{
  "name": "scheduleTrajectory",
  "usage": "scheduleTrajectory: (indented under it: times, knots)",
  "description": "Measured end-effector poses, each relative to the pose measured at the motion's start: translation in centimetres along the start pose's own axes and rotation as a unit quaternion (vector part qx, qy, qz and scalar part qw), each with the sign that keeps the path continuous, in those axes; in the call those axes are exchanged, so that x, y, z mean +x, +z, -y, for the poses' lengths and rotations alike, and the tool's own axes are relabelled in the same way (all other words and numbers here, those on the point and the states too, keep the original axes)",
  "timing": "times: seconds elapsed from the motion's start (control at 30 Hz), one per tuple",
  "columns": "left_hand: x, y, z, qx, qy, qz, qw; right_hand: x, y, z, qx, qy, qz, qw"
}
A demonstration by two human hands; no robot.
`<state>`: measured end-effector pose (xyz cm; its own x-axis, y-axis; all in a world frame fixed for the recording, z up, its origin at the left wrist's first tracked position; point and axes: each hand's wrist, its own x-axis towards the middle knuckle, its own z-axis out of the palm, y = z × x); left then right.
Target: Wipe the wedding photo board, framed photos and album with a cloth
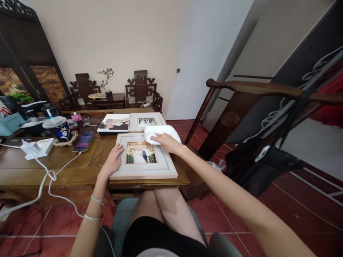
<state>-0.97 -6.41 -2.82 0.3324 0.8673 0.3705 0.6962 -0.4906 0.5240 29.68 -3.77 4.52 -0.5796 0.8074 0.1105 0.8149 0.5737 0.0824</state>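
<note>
A pale framed photo [166, 167] lies flat at the near right end of a wooden table [66, 167]. My left hand [112, 160] rests flat on the frame's left border, fingers together. At the frame's far right corner, my right hand [164, 141] presses on a folded white cloth [160, 132]. Just behind lie a second framed photo [146, 122] and a flat photo print [114, 123].
On the table's left stand a lidded cup [59, 128], a phone [83, 141], a white power strip [37, 147] with trailing cables, and a small pink pot [76, 116]. A wooden chair back [249, 87] with dark clothing rises at right. Carved chairs stand by the far wall.
</note>
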Motion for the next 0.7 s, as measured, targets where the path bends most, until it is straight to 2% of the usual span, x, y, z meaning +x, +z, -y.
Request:
scheduleTrajectory:
  times: [0.07,0.13,0.23,0.33,0.43,0.53,0.7]
  knots:
    - [0.0,0.0,0.0,-0.001,-0.002,-0.003,1.0,-1.5,0.1,-0.4,0.004,0.01,-0.001,1.0]
    - [0.0,0.1,0.1,-0.004,-0.004,-0.008,1.0,-2.7,0.1,0.3,0.008,0.009,-0.003,1.0]
    - [0.0,0.2,0.2,-0.003,-0.002,-0.015,1.0,-4.5,-0.6,2.6,0.023,-0.003,0.008,1.0]
    - [0.0,0.3,0.3,0.001,0.002,-0.018,1.0,-6.4,-1.9,5.0,0.054,-0.027,0.047,0.997]
    - [0.0,0.2,0.3,-0.003,0.002,-0.016,1.0,-7.6,-2.6,6.1,0.091,-0.043,0.06,0.993]
    - [0.1,0.1,0.2,-0.002,0.005,-0.013,1.0,-7.4,-2.0,5.7,0.111,-0.031,0.041,0.993]
    - [0.0,0.0,-0.1,0.007,0.001,-0.005,1.0,-4.3,0.2,3.0,0.107,0.021,-0.001,0.994]
